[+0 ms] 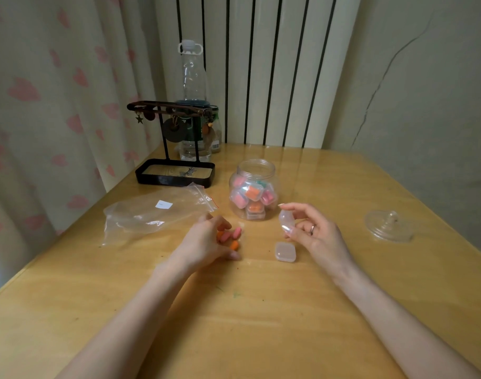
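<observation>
So, the left hand [206, 242] is down on the table [233, 324] with its fingers curled over a little pile of foam earplugs [235, 236], orange and pink ones, and the thumb is tucked in right beside the lowest orange one. The right hand [313, 233] is lifted a bit and pinches a small clear case [285, 221] between its fingertips and thumb; I can't tell if anything's in it. A second clear case [285, 251] lies flat on the table just below that hand, shut. Behind both hands stands an open jar [257, 164] packed with filled cases, and its lid [388, 225] sits well off to the right. A zip bag [157, 212] lies just left of the left hand, with a jewelry stand [173, 181] and a bottle [192, 77] further back.
</observation>
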Demonstrator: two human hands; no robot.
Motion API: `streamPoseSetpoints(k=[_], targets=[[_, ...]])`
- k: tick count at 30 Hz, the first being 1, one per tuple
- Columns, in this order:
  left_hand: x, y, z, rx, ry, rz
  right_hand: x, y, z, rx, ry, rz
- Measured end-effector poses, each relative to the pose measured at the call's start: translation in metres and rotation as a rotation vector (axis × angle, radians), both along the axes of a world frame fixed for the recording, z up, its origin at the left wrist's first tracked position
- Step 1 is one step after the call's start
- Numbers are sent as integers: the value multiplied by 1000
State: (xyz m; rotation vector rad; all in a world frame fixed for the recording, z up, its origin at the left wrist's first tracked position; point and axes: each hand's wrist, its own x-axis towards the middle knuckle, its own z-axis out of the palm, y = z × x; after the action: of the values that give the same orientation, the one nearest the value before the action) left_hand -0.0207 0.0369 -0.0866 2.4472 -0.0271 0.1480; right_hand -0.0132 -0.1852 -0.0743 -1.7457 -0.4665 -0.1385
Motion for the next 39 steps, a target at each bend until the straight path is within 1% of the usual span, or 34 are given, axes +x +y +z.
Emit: streamPoseSetpoints(k=[3,8,9,11,12,13,14,15,16,18,20,21,23,25,27,30,32,35,39], targets=[[-1,-2,0,6,17,21,-3,4,2,37,29,41],[-3,-2,2,9,53,17,-10,10,4,61,-2,48],[-3,-3,2,18,33,28,-12,11,5,44,-34,31],[-5,-6,6,12,-115,58,-13,12,5,-81,-155,-30],[-8,-9,12,-76,-195,53,-13,12,4,-155,-231,-65],[-11,-11,18,-250,-218,7,-13,12,3,-214,-305,-97],[-16,-15,25,-468,-168,-91,-13,12,3,-257,-372,-120],[-21,-19,30,-659,-76,-222,-13,12,3,-293,-434,-145],[-25,-23,33,-784,12,-342,-14,12,4,-333,-494,-176],[-30,-31,32,-888,111,-483,-17,13,6,-434,-617,-258],[-30,-37,27,-961,109,-513,-21,14,9,-505,-695,-311],[-30,-39,26,-1000,95,-505,-22,15,10,-506,-695,-304],[-31,-40,28,-1088,84,-476,-22,14,13,-438,-623,-244],[-31,-38,31,-1112,60,-429,-19,11,13,-364,-554,-200],[-30,-37,32,-1097,40,-437,-17,9,13,-338,-538,-157],[-32,-39,32,-1052,30,-451,-19,10,15,-245,-511,-83],[-32,-40,29,-1033,41,-462,-20,11,15,-209,-514,-74],[-30,-42,26,-1035,47,-522,-19,12,10,-225,-611,-135],[-29,-50,21,-1133,10,-454,-20,19,4,-271,-734,-296]])
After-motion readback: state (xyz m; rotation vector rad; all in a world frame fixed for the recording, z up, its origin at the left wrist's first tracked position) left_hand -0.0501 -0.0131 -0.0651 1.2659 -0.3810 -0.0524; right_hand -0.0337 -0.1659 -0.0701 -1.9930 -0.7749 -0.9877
